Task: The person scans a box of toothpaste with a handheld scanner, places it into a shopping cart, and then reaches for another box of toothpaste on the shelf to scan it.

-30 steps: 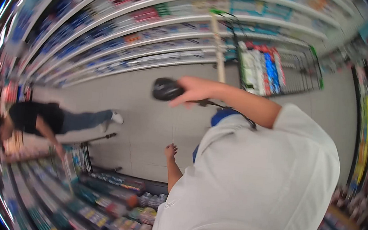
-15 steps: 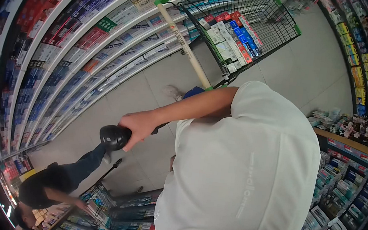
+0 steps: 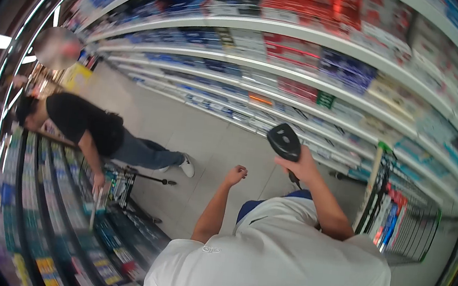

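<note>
My right hand [image 3: 304, 166] is closed around the handle of a black barcode scanner [image 3: 284, 142], its rounded head pointing up and away from me over the aisle floor. Part of the grip sticks out below my fingers. My left hand [image 3: 235, 175] hangs over the floor with its fingers loosely curled and nothing visible in it. Close to my right arm stands a shopping cart [image 3: 417, 235] of green and black wire, partly blurred, with a pale handle bar. Several small boxes [image 3: 393, 210] in red, blue and white lie inside it.
Long white shelves [image 3: 231, 26] of boxed goods run along the far side. At the left a person in a black shirt [image 3: 87, 121] leans over a low rack [image 3: 58, 202] of packaged goods, a hand beside another cart [image 3: 121, 184]. Grey floor tiles [image 3: 201, 134] lie between.
My view has swung round, so the shelves lie across the top and my cart appears at the right. My left hand has come into view; my right hand still holds the scanner.
</note>
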The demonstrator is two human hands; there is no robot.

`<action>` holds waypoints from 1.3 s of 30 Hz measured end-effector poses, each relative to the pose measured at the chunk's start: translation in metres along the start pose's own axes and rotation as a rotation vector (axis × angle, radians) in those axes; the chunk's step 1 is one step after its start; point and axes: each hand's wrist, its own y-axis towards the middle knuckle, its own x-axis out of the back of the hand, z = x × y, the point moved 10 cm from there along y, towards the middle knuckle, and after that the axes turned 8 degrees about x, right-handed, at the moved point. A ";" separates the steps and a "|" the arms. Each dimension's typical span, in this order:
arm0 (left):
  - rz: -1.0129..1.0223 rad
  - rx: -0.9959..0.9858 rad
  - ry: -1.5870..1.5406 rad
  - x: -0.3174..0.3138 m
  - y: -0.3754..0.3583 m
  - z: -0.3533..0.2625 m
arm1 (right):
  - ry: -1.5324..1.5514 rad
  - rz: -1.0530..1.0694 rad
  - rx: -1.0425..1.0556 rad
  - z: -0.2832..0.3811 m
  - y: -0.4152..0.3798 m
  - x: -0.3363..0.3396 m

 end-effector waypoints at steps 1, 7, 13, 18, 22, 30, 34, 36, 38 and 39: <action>-0.072 0.008 -0.057 0.015 0.003 0.004 | -0.016 0.020 -0.024 -0.014 0.014 0.000; -0.266 0.186 0.143 0.037 -0.011 0.119 | -0.048 0.105 -0.109 -0.068 0.087 -0.040; -0.534 0.413 -0.256 0.104 -0.023 0.182 | -0.180 0.345 -0.193 -0.090 0.171 -0.136; -0.620 0.414 -0.316 0.192 0.048 0.210 | -0.216 0.394 -0.206 -0.107 0.257 -0.217; -0.330 0.461 -0.368 0.249 0.089 0.208 | -0.259 0.485 -0.194 -0.092 0.326 -0.298; -0.241 0.548 -0.540 0.327 0.107 0.238 | -0.240 0.609 -0.153 -0.104 0.432 -0.405; -0.259 0.644 -0.654 0.350 0.114 0.251 | -0.238 0.683 -0.202 -0.134 0.464 -0.446; -0.175 0.670 -0.596 0.366 0.137 0.248 | -0.241 0.680 -0.245 -0.151 0.485 -0.463; -0.155 0.679 -0.601 0.392 0.168 0.244 | -0.230 0.698 -0.238 -0.175 0.516 -0.479; -0.142 0.669 -0.579 0.410 0.189 0.240 | -0.218 0.703 -0.236 -0.184 0.535 -0.487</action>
